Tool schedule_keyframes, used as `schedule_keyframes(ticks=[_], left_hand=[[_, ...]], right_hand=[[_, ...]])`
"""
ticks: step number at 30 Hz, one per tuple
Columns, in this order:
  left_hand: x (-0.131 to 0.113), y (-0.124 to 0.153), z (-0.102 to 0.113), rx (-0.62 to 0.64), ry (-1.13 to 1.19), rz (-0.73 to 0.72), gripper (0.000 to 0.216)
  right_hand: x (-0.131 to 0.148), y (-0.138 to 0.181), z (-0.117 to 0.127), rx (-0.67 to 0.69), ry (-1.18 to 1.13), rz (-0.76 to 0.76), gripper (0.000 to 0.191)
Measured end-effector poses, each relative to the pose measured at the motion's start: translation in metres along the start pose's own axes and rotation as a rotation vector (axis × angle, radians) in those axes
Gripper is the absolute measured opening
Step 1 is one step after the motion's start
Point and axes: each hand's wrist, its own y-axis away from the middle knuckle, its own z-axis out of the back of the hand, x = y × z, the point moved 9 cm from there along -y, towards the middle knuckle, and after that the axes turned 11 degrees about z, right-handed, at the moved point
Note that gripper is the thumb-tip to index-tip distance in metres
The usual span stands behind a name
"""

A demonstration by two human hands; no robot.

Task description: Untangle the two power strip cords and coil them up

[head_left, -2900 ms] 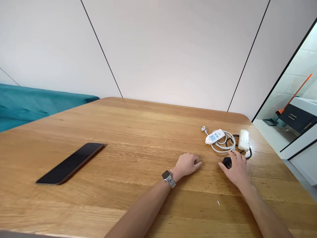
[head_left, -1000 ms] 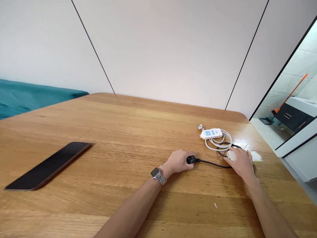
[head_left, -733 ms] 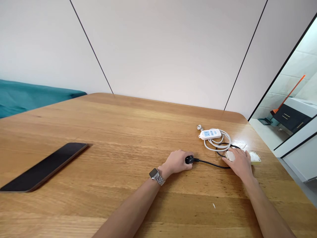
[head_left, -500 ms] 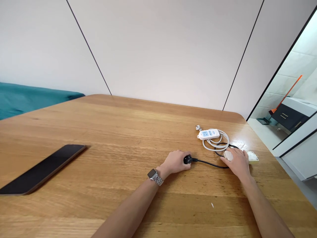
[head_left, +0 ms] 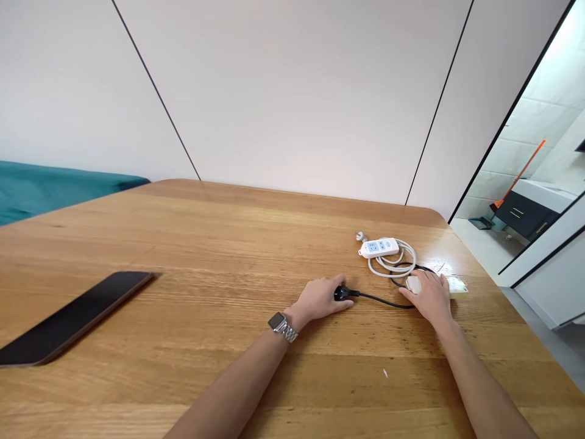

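My left hand (head_left: 320,299), with a watch on its wrist, rests on the table with thumb and fingers around a glossy black plug (head_left: 341,293). From that plug a black cord (head_left: 379,299) runs right, under my right hand (head_left: 432,296). My right hand is curled over a small white rounded block (head_left: 414,284), whose exact kind I cannot make out. Just behind lies a white power strip (head_left: 379,247) with blue socket faces. Its white cable (head_left: 402,268) is coiled beside it, and its plug (head_left: 361,236) sits at the far left end.
A card package (head_left: 458,286) sticks out to the right of my right hand. The wooden table (head_left: 219,244) carries a dark flat panel (head_left: 82,317) at left and a small white scrap (head_left: 385,373) in front. A teal seat (head_left: 68,186) stands beyond the left edge.
The whole view has shifted slightly, so things sit a little further left. My left thumb and fingers look a bit looser around the black plug. My right hand stays on the white block.
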Motion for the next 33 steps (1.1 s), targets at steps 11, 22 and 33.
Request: schedule_keyframes(ticks=[11,22,33], left_hand=[[0.0020,0.0002,0.0032,-0.009,0.031,0.043,0.040],[0.0032,-0.0012,0.0049,-0.015,0.043,0.075,0.040],[0.0024,-0.0024,0.0023,-0.018,0.041,0.063,0.037]], right_hand=[[-0.0017,0.0001,-0.0036,-0.038,-0.003,0.022,0.037],[-0.0015,-0.0003,-0.0016,-0.056,-0.033,0.004,0.036],[-0.0007,-0.0004,-0.0005,-0.067,-0.010,0.025,0.033]])
